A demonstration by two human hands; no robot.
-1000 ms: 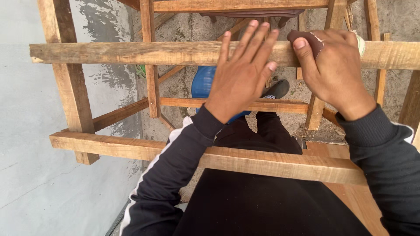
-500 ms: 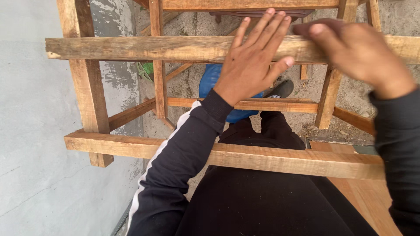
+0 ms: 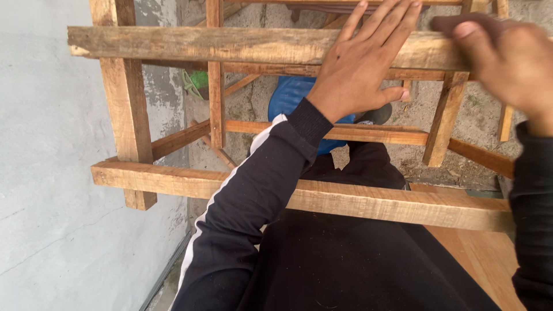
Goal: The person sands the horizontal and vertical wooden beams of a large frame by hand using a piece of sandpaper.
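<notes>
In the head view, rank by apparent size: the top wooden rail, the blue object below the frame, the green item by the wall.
1. Top wooden rail, spanning most of the picture.
2. Blue object, partly hidden behind the left hand.
3. Green item, smallest, though farther away and half covered.

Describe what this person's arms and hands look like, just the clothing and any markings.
Both arms wear long black sleeves with ribbed cuffs at the wrists. The left sleeve carries a thin white stripe along its outer seam, from the cuff toward the shoulder. The right sleeve shows only plain black here. The left hand and right hand are bare: no gloves, rings or watch visible.
</notes>
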